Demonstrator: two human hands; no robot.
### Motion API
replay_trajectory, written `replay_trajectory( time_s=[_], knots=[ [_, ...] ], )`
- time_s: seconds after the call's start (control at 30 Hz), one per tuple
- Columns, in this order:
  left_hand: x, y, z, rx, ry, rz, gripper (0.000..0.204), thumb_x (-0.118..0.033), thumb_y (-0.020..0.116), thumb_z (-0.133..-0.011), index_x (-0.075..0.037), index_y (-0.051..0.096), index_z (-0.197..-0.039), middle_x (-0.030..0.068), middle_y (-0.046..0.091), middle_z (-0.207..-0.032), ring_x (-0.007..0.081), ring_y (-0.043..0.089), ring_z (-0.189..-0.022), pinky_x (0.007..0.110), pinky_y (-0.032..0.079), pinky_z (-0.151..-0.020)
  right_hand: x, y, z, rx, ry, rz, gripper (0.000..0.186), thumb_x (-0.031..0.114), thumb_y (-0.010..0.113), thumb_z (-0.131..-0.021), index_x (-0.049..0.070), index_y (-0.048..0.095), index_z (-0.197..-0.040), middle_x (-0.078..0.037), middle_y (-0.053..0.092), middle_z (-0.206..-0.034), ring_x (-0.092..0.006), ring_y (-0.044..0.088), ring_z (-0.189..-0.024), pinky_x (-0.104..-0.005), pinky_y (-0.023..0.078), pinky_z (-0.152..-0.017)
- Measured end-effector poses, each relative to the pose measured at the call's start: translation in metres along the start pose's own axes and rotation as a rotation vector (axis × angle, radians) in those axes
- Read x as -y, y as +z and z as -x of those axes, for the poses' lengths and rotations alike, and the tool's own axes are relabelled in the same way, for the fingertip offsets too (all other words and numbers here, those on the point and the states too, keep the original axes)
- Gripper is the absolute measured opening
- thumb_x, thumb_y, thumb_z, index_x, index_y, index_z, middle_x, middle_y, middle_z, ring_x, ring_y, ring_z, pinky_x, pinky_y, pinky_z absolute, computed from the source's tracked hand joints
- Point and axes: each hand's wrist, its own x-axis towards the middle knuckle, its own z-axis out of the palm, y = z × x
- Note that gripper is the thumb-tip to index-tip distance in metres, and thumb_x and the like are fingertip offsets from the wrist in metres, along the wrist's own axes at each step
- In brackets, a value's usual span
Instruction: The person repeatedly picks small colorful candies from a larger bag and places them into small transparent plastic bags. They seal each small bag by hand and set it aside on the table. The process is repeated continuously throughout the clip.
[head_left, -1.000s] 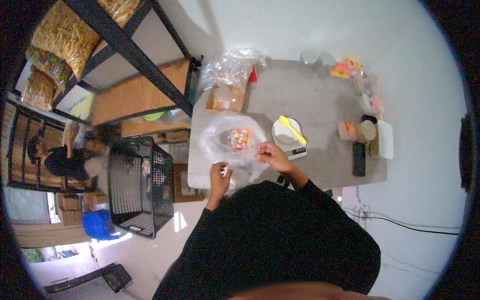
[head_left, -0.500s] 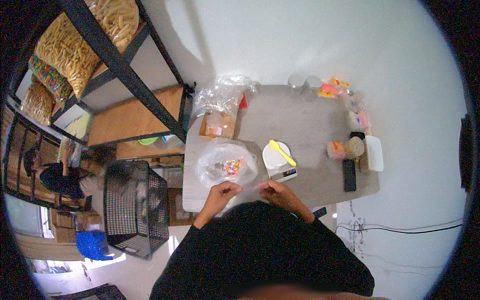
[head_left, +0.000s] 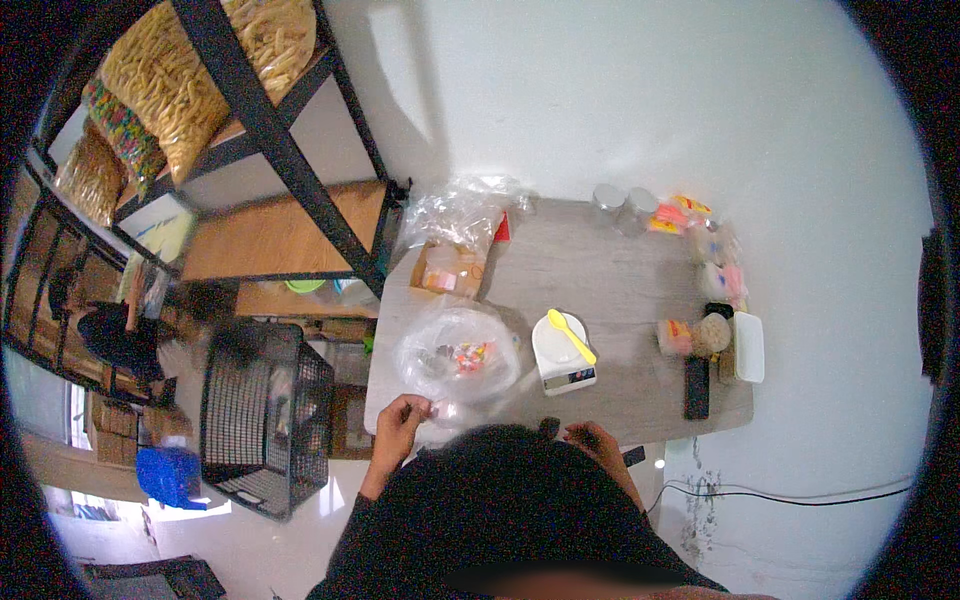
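Observation:
My left hand (head_left: 401,425) pinches thin clear plastic at the near left of the grey table, just below an open plastic bag (head_left: 430,335) with small colourful wrapped pieces (head_left: 472,357) inside. My right hand (head_left: 595,445) is at the table's front edge, fingers curled; whatever it may hold is too small to make out. A small black object (head_left: 549,428) lies just left of it. Right of the bag stands a white digital scale (head_left: 567,375) with a yellow spoon (head_left: 573,335) lying across its top.
A cardboard box (head_left: 450,270), clear bags (head_left: 460,200), jars (head_left: 610,205), packets and a white tray (head_left: 747,345) line the table (head_left: 625,290). Left are shelves (head_left: 270,230) with snack bags, a black basket (head_left: 260,420), and another person (head_left: 125,340) in dark clothing.
My hands have drawn apart and down toward the table's front edge, the left leftward, the right rightward. The view has shifted, so the table appears lower in the picture.

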Motion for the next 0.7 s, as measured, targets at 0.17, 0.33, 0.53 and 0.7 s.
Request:
replay_trajectory(
  time_s=[0.17, 0.33, 0.53, 0.7],
  knots=[
    [-0.003, 0.01, -0.014, 0.163, 0.13, -0.125, 0.011, -0.004, 0.057, -0.09, 0.003, 0.061, -0.098, 0.0065, 0.065, -0.09, 0.0128, 0.061, -0.086, 0.027, 0.049, -0.081, 0.031, 0.001, -0.035, 0.163, -0.165, 0.157, 0.025, 0.016, 0.066, -0.086, 0.002, 0.06, -0.107, -0.009, 0.066, -0.101, -0.0182, 0.063, -0.092, -0.0316, 0.05, -0.084],
    [0.005, 0.042, -0.025, 0.265, 0.283, -0.107, 0.015, 0.0, 0.06, -0.085, 0.001, 0.061, -0.1, 0.0061, 0.065, -0.088, 0.0118, 0.061, -0.083, 0.026, 0.049, -0.077, 0.064, 0.019, -0.078, 0.206, -0.445, 0.077, 0.028, 0.011, 0.066, -0.085, 0.002, 0.059, -0.111, -0.008, 0.065, -0.102, -0.0169, 0.063, -0.09, -0.0316, 0.05, -0.082],
    [0.02, 0.066, -0.03, 0.208, 0.204, -0.271, 0.019, -0.011, 0.067, -0.085, -0.004, 0.056, -0.098, 0.0061, 0.066, -0.087, 0.0144, 0.063, -0.081, 0.03, 0.05, -0.072, 0.07, 0.063, -0.106, 0.392, -0.38, -0.009, 0.028, 0.005, 0.064, -0.085, 0.002, 0.057, -0.113, -0.006, 0.065, -0.098, -0.0128, 0.062, -0.09, -0.0288, 0.05, -0.08],
    [0.021, 0.063, -0.022, 0.23, 0.25, -0.349, 0.025, -0.012, 0.07, -0.08, -0.005, 0.055, -0.099, 0.0094, 0.065, -0.083, 0.0239, 0.064, -0.076, 0.034, 0.05, -0.069, 0.064, 0.068, -0.099, 0.366, -0.342, 0.003, 0.028, 0.003, 0.062, -0.084, 0.002, 0.058, -0.112, -0.006, 0.066, -0.091, -0.0107, 0.062, -0.083, -0.0269, 0.05, -0.076]
  ],
)
